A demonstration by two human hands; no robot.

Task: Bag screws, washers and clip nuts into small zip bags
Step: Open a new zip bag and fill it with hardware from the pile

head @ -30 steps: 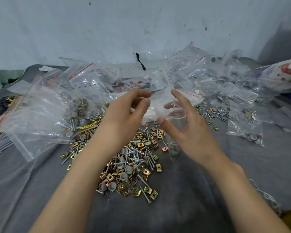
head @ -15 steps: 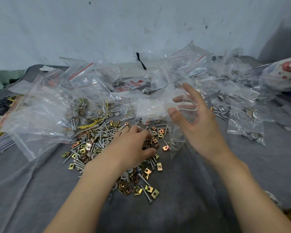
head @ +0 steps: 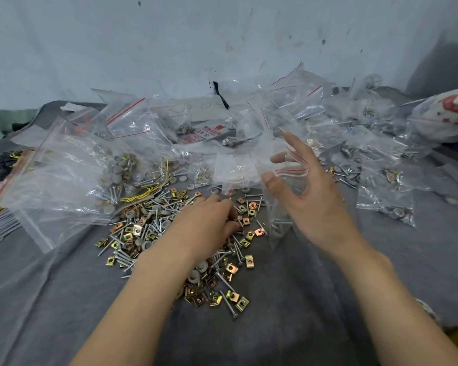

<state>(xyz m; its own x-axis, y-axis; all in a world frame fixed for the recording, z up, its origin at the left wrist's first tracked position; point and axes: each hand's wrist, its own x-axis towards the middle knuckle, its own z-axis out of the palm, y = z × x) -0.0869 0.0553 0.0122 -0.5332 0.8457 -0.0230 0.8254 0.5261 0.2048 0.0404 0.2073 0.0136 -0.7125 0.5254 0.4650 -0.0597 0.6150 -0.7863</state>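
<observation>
A matt grey cloth (head: 288,326), soft and creased, covers the whole near surface. On it the clip nuts (head: 230,269) are plated metal with a glossy yellow-to-copper sheen, and the screws (head: 229,305) are bright silvery metal with threaded shanks. The washers (head: 201,265) look dull grey and smooth; whether they are plastic or rubber cannot be told. The zip bags (head: 64,175) heaped left and far are thin clear plastic, glossy and crinkled, with red seal lines, as is the small zip bag (head: 278,215). Yellow ties (head: 143,194) look plastic-coated. A white paper label (head: 204,133) carries red print. The far wall (head: 143,48) is matt, pale, chipped and scuffed.
</observation>
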